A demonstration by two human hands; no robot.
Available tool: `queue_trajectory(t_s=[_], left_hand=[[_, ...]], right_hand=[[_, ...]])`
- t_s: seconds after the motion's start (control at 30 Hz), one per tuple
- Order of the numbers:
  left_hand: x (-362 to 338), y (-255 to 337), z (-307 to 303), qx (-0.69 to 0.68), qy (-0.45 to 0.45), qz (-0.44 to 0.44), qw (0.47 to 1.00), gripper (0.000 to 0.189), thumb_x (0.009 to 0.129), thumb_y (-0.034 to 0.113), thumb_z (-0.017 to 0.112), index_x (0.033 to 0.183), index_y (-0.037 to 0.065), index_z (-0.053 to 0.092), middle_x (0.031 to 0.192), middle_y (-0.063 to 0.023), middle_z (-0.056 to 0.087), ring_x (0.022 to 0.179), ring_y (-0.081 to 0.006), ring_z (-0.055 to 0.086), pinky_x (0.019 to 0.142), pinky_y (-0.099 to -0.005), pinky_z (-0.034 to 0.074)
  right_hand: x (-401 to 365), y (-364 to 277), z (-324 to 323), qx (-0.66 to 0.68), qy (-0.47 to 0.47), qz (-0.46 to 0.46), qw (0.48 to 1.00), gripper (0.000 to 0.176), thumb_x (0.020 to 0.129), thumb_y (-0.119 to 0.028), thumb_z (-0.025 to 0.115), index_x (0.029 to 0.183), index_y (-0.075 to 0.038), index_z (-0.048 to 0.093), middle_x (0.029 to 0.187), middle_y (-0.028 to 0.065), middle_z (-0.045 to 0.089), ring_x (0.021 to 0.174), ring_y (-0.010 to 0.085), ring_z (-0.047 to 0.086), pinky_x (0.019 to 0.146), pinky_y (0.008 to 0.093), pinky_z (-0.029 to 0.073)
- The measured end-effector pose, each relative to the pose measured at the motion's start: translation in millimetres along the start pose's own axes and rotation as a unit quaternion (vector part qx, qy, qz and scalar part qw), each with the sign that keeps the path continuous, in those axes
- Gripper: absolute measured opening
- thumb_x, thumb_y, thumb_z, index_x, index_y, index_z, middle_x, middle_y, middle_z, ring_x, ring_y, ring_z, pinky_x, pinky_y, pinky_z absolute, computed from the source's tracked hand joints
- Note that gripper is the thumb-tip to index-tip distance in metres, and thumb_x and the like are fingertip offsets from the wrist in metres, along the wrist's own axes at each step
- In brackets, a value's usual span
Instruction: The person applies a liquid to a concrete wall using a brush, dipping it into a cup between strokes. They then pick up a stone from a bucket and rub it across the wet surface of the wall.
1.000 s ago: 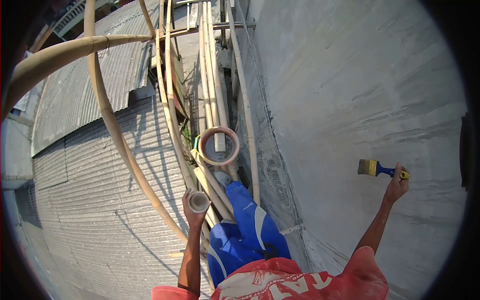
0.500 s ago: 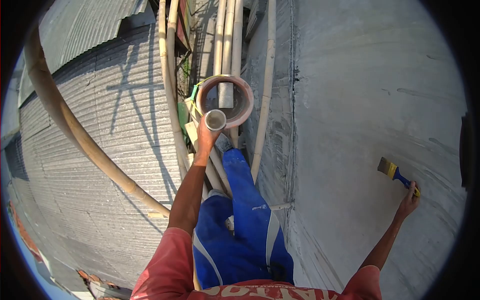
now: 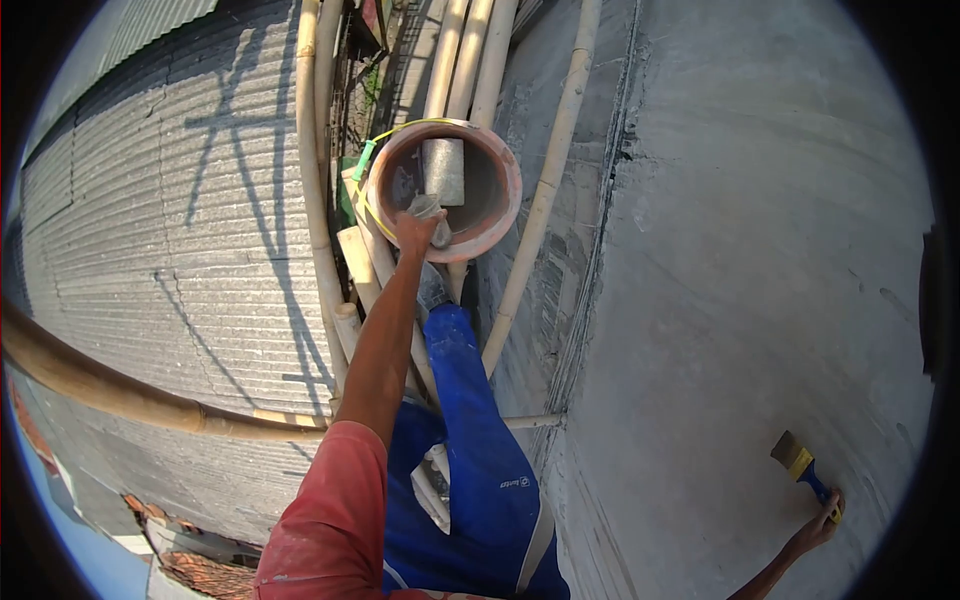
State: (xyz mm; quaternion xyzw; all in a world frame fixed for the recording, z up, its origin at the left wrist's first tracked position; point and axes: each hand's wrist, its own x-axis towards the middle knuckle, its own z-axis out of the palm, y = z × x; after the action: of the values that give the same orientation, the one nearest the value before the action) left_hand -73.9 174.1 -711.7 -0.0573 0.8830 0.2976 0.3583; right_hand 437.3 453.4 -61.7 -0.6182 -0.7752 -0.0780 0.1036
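My left hand (image 3: 414, 234) grips a small grey cup (image 3: 426, 207) and reaches inside the rim of a round reddish bucket (image 3: 512, 190). The cup is tipped over, and its mouth is hard to make out. Greyish liquid (image 3: 484, 205) lies in the bucket, and a pale grey cylinder (image 3: 444, 172) stands out of it near the cup. A yellow cord handle with a green grip (image 3: 364, 161) hangs at the bucket's left side. Far right, my right hand (image 3: 826, 512) is closed round the blue handle of a paintbrush (image 3: 800, 464), whose bristles are close to the grey wall.
A smooth grey plastered wall (image 3: 720, 250) fills the right side. Bamboo poles (image 3: 545, 190) run beside and beneath the bucket, and a thick one (image 3: 130, 395) crosses at left. Corrugated roofing (image 3: 130, 230) lies below on the left. My blue-trousered leg (image 3: 465, 400) is under my left arm.
My left hand has moved the cup from the bucket's near rim into the bucket and tipped it. My right hand, with the paintbrush, has shifted lower in view.
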Motion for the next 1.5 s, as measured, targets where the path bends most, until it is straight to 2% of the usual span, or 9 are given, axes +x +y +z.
queue_trajectory(t_s=[0.17,0.3,0.47,0.6,0.7,0.8,1.03,1.23,1.5], left_hand=[[4.9,5.2,-6.7,-0.059,-0.164,-0.137,0.975,0.083,0.061,0.049,0.08,0.104,-0.017,0.055,0.096,-0.0299,0.063,0.092,-0.0363,0.064,0.08,-0.0398,0.05],[-36.1,17.3,-35.5,0.001,-0.102,-0.017,0.995,0.086,0.065,0.042,0.08,0.117,-0.017,0.045,0.099,-0.0317,0.061,0.094,-0.0356,0.064,0.081,-0.0397,0.05],[-215.0,82.9,-210.3,-0.035,0.142,0.192,0.971,0.072,0.077,0.008,0.071,0.135,-0.003,0.03,0.137,-0.0245,0.035,0.13,-0.0341,0.033,0.107,-0.042,0.028],[-268.8,63.2,-376.4,0.289,0.55,0.294,0.726,0.091,0.072,0.012,0.077,0.137,-0.001,0.014,0.143,-0.0238,0.017,0.135,-0.0332,0.021,0.113,-0.0481,0.02],[-250.4,52.1,-432.0,0.228,0.585,0.175,0.759,0.099,0.07,0.018,0.08,0.139,0.0,0.012,0.143,-0.0242,0.02,0.133,-0.0327,0.025,0.112,-0.0486,0.022],[-217.7,25.0,-460.0,0.068,0.442,0.173,0.877,0.102,0.07,0.02,0.081,0.142,0.0,0.012,0.139,-0.0252,0.032,0.125,-0.0333,0.04,0.106,-0.0423,0.033],[-199.2,36.2,-458.1,-0.045,0.348,0.058,0.934,0.056,0.074,0.024,0.078,0.114,-0.005,0.053,0.103,-0.0148,0.06,0.089,-0.0224,0.058,0.083,-0.0332,0.044],[-189.0,20.7,-451.3,-0.079,0.398,0.12,0.906,0.047,0.076,0.027,0.077,0.103,-0.006,0.058,0.098,-0.0127,0.062,0.086,-0.0206,0.057,0.08,-0.0326,0.045],[-187.2,18.5,-448.2,-0.091,0.414,0.129,0.896,0.048,0.08,0.025,0.073,0.106,-0.01,0.056,0.096,-0.0182,0.064,0.088,-0.0234,0.063,0.082,-0.0327,0.047]], right_hand=[[3.0,0.4,-2.4,-0.028,0.01,0.025,0.999,0.039,0.096,-0.029,0.051,0.109,0.006,0.06,0.101,0.0085,0.061,0.094,0.0176,0.055,0.086,0.0303,0.042],[5.3,-6.9,-2.4,-0.045,-0.002,0.046,0.998,0.041,0.096,-0.032,0.049,0.106,0.006,0.061,0.102,0.0105,0.061,0.096,0.0205,0.055,0.089,0.033,0.041],[4.0,-12.5,2.6,-0.036,-0.002,0.067,0.997,0.045,0.096,-0.034,0.048,0.108,0.007,0.059,0.099,0.0096,0.062,0.091,0.0179,0.055,0.084,0.0303,0.042],[-3.3,-29.4,9.8,-0.015,0.018,0.082,0.996,0.045,0.096,-0.034,0.049,0.109,0.008,0.059,0.099,0.0096,0.061,0.09,0.0173,0.055,0.084,0.0293,0.042],[2.1,-12.3,14.2,0.02,0.011,0.074,0.997,0.045,0.096,-0.035,0.05,0.11,0.007,0.058,0.097,0.0077,0.06,0.09,0.0157,0.053,0.083,0.0279,0.041],[1.8,-21.8,18.4,0.036,0.012,0.083,0.996,0.045,0.095,-0.035,0.051,0.11,0.006,0.059,0.098,0.0071,0.06,0.089,0.0148,0.053,0.082,0.0278,0.042],[-0.7,-50.2,31.1,0.038,0.027,0.073,0.996,0.044,0.095,-0.036,0.05,0.106,0.005,0.061,0.088,0.0081,0.062,0.082,0.0153,0.056,0.08,0.0282,0.044],[-100.8,-239.2,192.8,0.23,-0.165,0.009,0.959,0.022,0.09,-0.016,0.061,0.101,0.003,0.063,0.088,0.0084,0.062,0.084,0.0141,0.06,0.076,0.026,0.046],[-204.0,-472.9,469.7,0.539,-0.382,0.141,0.737,0.025,0.084,-0.022,0.068,0.093,0.001,0.067,0.078,0.0055,0.066,0.066,0.0092,0.061,0.06,0.0227,0.049]])
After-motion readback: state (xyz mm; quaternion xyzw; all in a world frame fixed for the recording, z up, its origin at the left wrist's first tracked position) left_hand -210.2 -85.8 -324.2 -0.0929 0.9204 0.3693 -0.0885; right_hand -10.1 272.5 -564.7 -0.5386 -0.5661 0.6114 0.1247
